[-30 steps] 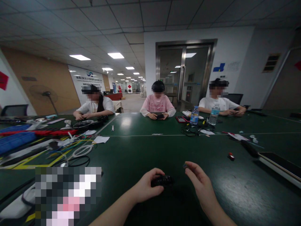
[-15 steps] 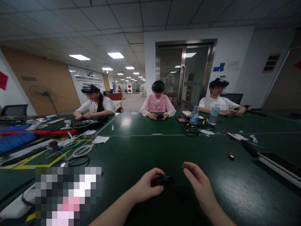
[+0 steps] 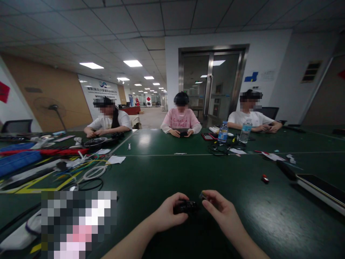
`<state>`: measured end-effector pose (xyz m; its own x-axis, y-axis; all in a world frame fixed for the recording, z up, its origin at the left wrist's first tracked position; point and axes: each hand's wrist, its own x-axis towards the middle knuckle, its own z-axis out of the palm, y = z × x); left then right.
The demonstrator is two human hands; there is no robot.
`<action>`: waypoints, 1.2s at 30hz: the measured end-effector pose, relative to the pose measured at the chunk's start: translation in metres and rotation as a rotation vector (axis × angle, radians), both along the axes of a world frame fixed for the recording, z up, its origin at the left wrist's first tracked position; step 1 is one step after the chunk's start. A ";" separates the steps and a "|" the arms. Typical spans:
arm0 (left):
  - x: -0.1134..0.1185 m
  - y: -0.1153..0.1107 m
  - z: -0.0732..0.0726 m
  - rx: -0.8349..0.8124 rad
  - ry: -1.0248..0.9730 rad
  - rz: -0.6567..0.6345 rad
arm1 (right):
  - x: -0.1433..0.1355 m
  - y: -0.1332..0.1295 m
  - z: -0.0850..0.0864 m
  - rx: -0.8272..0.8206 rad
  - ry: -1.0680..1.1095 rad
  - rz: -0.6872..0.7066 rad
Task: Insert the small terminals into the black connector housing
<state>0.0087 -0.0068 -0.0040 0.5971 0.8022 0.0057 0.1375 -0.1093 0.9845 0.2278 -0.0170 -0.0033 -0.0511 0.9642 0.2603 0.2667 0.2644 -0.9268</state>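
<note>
My left hand (image 3: 169, 214) is closed around the left end of a small glossy black object (image 3: 188, 206), about the size and shape of a computer mouse. It is just over the dark green table (image 3: 151, 172). My right hand (image 3: 219, 207), close by on the right, pinches a small dark piece (image 3: 203, 196) between thumb and fingertips. The piece is near the black object's right end; I cannot tell whether they touch. Its kind is too small to make out.
Tangled cables (image 3: 93, 173), a blue tray (image 3: 20, 162) and a white power strip (image 3: 17, 233) lie left. Right are a small red-and-silver item (image 3: 265, 178) and a flat white-edged device (image 3: 323, 190). Bottles (image 3: 222, 132) stand farther back; several people sit across the table.
My right hand has moved left with the small dark piece, closer to the black object. My left hand has stayed in place, still holding the black object.
</note>
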 end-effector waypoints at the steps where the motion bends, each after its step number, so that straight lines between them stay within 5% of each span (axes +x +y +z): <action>1: 0.000 0.000 -0.001 0.013 -0.004 0.002 | -0.002 -0.002 0.002 0.024 -0.026 0.025; 8: 0.003 0.003 -0.007 0.061 -0.048 0.008 | -0.015 -0.014 0.006 0.036 -0.112 0.168; 22: 0.002 0.003 -0.008 0.068 0.019 -0.002 | -0.015 -0.017 0.007 0.022 -0.360 0.198; 36: 0.003 0.002 -0.006 0.095 0.012 -0.012 | -0.016 -0.019 0.011 -0.025 -0.284 0.265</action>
<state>0.0116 -0.0052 -0.0100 0.6071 0.7911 0.0746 0.1470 -0.2041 0.9679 0.2121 -0.0363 0.0073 -0.3658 0.9137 0.1769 0.4390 0.3370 -0.8329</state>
